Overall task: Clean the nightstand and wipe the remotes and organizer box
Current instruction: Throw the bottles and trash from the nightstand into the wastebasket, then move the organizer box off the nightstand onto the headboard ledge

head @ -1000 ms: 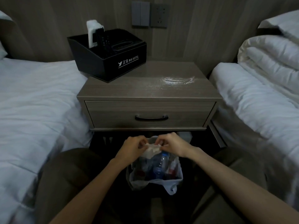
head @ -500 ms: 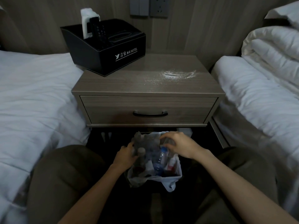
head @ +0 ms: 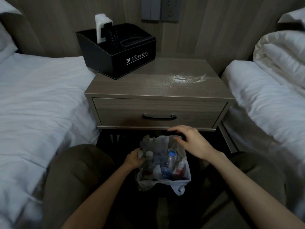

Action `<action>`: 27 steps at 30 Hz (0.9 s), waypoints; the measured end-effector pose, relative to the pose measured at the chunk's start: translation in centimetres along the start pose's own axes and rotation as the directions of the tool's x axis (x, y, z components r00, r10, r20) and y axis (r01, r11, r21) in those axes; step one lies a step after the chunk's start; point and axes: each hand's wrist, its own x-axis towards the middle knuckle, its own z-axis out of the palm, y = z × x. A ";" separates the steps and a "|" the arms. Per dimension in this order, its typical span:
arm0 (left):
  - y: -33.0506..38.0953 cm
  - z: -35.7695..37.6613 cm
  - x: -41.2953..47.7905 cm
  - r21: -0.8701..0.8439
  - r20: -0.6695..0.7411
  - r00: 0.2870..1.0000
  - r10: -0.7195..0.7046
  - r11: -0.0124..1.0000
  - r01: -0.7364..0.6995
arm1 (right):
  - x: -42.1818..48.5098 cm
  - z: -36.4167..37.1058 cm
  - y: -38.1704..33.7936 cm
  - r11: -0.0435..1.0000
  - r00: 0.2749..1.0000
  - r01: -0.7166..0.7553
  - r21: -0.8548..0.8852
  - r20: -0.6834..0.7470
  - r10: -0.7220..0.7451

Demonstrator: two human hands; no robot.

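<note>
- The left hand [head: 134,158] grips the rim of the bin bag [head: 146,182], probably to keep it open and steady; bottles [head: 167,164] lie inside.
- The right hand [head: 192,142] hovers just above the bag, fingers spread and holding nothing.
- Beyond, white powder [head: 186,78] lies spilled on the right of the nightstand tabletop [head: 132,83], not yet wiped.
- At its back left corner the black box [head: 115,53] holds the remotes [head: 112,36] upright.

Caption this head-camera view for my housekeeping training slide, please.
Left hand grips the bottle-filled trash bag, right hand hovers open above it; white powder streaks the nightstand near the organizer box.
</note>
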 end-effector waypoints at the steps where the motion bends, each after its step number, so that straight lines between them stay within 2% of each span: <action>1: 0.4 -0.1 0.0 0.018 0.004 1.000 0.008 1.000 -0.008 | 0.0 -0.4 -0.4 1.000 1.000 0.018 0.005 -0.019 -0.018; 4: 1.9 -1.3 -1.1 0.052 -0.041 0.994 0.098 0.994 -0.096 | 0.1 -2.0 -2.1 0.998 0.993 0.068 0.016 -0.095 -0.066; 6: 2.9 -2.9 -2.0 0.110 -0.099 0.973 0.210 0.974 -0.200 | 0.4 -3.5 -3.6 0.995 0.986 0.100 0.001 -0.131 -0.099; 10: 4.9 -7.0 -4.7 0.269 -0.217 0.889 0.403 0.900 -0.343 | 1.5 -6.4 -6.5 0.986 0.970 0.162 -0.043 -0.179 -0.167; 12: 6.1 -9.3 -6.1 0.305 -0.296 0.819 0.491 0.861 -0.406 | 2.3 -7.7 -8.0 0.981 0.960 0.184 -0.065 -0.204 -0.194; 15: 7.9 -13.0 -8.4 0.324 -0.395 0.753 0.526 0.847 -0.422 | 3.6 -9.3 -10.0 0.972 0.951 0.213 -0.098 -0.209 -0.229; 20: 10.1 -18.0 -10.9 0.417 -0.546 0.601 0.583 0.812 -0.409 | 6.7 -11.1 -12.3 0.949 0.932 0.268 -0.168 -0.203 -0.300; 25: 11.1 -21.7 -10.7 0.389 -0.626 0.544 0.558 0.829 -0.403 | 11.0 -12.1 -13.1 0.929 0.927 0.272 -0.252 -0.192 -0.323; 27: 11.6 -22.7 -10.2 0.374 -0.638 0.542 0.547 0.835 -0.404 | 13.1 -12.5 -13.2 0.935 0.935 0.260 -0.242 -0.180 -0.307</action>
